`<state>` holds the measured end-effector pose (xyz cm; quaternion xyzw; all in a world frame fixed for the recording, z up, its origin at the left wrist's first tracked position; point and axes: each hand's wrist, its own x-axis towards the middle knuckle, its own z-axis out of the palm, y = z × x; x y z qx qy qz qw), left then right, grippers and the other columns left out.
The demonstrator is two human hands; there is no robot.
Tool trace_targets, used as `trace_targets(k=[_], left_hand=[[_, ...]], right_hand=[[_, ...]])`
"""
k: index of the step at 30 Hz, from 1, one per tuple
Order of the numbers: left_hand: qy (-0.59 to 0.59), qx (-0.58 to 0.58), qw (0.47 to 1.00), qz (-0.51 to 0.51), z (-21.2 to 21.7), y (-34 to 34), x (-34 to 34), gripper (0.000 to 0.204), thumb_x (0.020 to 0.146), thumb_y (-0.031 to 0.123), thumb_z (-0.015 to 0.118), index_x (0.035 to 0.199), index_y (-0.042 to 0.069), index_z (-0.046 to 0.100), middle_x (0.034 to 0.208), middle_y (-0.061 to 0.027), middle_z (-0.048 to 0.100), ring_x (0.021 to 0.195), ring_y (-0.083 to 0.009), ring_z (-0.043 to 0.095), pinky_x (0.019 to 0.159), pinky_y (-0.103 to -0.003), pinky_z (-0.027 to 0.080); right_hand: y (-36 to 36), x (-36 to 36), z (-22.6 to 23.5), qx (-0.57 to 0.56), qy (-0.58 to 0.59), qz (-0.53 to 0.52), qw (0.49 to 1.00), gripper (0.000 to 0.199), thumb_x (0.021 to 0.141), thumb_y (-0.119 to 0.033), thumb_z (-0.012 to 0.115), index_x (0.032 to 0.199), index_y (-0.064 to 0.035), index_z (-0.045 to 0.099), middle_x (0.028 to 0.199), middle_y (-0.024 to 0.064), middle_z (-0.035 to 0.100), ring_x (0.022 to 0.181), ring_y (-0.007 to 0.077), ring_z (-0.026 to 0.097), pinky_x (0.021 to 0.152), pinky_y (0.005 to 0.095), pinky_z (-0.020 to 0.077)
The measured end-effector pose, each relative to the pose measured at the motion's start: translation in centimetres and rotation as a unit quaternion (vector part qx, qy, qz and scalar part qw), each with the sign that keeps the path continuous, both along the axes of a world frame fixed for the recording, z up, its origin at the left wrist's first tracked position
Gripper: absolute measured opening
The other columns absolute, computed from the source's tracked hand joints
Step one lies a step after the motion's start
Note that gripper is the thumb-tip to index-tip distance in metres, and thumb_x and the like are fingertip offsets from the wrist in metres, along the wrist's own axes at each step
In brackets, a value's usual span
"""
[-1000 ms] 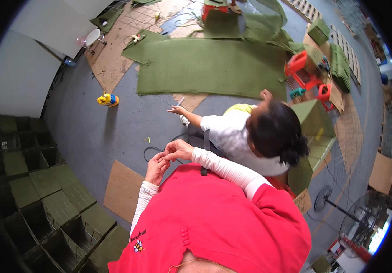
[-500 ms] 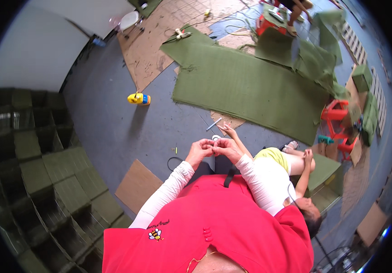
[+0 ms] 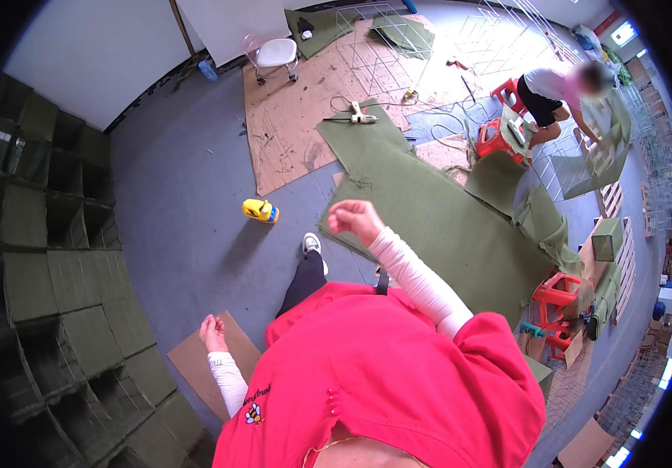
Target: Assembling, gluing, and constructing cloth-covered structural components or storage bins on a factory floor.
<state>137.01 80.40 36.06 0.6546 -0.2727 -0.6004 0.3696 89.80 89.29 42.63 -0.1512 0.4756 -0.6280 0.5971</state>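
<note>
Low at the left, my left hand (image 3: pixel 213 334) hangs over a piece of brown cardboard (image 3: pixel 188 365) on the floor. Its fingers are loosely bent, slightly apart, and nothing shows in them. My right hand (image 3: pixel 358 221) is raised in front of me, above the edge of a large green fabric sheet (image 3: pixel 453 234). The right fingers are curled in with the tips close to the thumb. Whatever they may hold is too small or hidden to make out. A yellow bottle with a blue label (image 3: pixel 261 210) stands on the floor left of that hand.
Green box compartments (image 3: pixel 32 288) line the left side. A glue gun (image 3: pixel 362 114) lies on the green fabric. Further off are a white wheeled chair (image 3: pixel 277 53), red stools (image 3: pixel 556 290), wire frames (image 3: pixel 383 51) and a person (image 3: pixel 548 97) bending over green fabric.
My hands have parted: the left swung down and left, the right stayed raised in front. The view has shifted, and the nearby person at my right is out of sight.
</note>
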Motion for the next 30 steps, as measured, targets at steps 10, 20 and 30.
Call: trace_targets(k=[10,20,30], left_hand=[[0.181,-0.014,0.961,-0.207,3.6,-25.0,-24.6,0.026,0.085,0.017,0.054,0.105,-0.001,0.052,0.099,-0.0124,0.058,0.089,-0.0179,0.057,0.079,-0.027,0.046],[0.398,0.079,0.792,-0.456,5.4,-35.0,-52.0,0.034,0.089,0.023,0.048,0.115,0.0,0.046,0.103,-0.0054,0.056,0.089,-0.0102,0.054,0.076,-0.021,0.044],[0.31,0.081,0.846,-0.427,7.6,-53.9,-74.2,0.027,0.089,0.018,0.048,0.111,0.003,0.051,0.093,-0.0072,0.06,0.078,-0.0133,0.06,0.067,-0.026,0.051]], right_hand=[[-15.0,-6.4,3.9,-0.178,-0.245,-0.104,0.947,0.057,0.075,0.012,0.041,0.128,0.0083,0.022,0.133,0.0209,0.028,0.125,0.0289,0.029,0.102,0.0354,0.0298],[-35.2,-14.8,-1.6,-0.017,-0.15,-0.073,0.986,0.014,0.088,-0.016,0.049,0.082,-0.0041,0.054,0.066,0.0041,0.058,0.053,0.0116,0.056,0.05,0.0207,0.0475],[-53.9,-35.2,-0.4,0.025,0.104,-0.107,0.988,0.018,0.085,-0.007,0.05,0.097,0.0059,0.055,0.08,0.008,0.061,0.068,0.0129,0.06,0.062,0.0248,0.0507]])
